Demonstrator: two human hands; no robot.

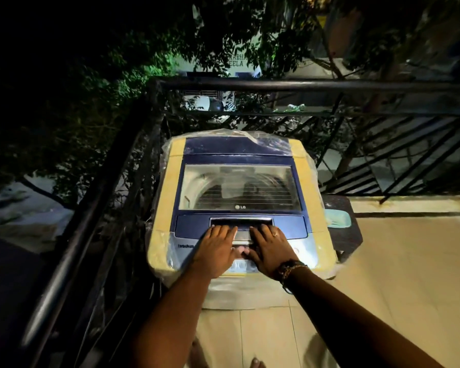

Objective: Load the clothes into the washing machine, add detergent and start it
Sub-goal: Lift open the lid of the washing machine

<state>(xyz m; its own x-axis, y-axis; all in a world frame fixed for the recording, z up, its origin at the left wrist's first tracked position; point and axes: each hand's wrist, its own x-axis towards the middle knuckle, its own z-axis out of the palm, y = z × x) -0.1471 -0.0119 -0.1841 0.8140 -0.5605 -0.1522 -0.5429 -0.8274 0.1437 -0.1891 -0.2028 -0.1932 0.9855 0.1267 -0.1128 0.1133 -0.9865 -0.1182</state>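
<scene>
A top-loading washing machine [170,187] with yellow sides and a blue top stands in the balcony corner, wrapped in clear plastic. Its glass lid [239,187] is down, and the drum shows dimly through it. Both hands lie flat, palms down, on the front control panel just below the lid's handle recess [241,222]. My left hand [215,248] is to the left, my right hand [270,247] to the right with a ring and wrist bands. Neither hand holds anything. No clothes or detergent are clearly visible.
A black metal railing [303,85] runs behind and to the left of the machine, with dark trees beyond. A dark stool [345,235] with a light teal object [337,218] stands against the machine's right side. Pale floor tiles [409,274] spread to the right.
</scene>
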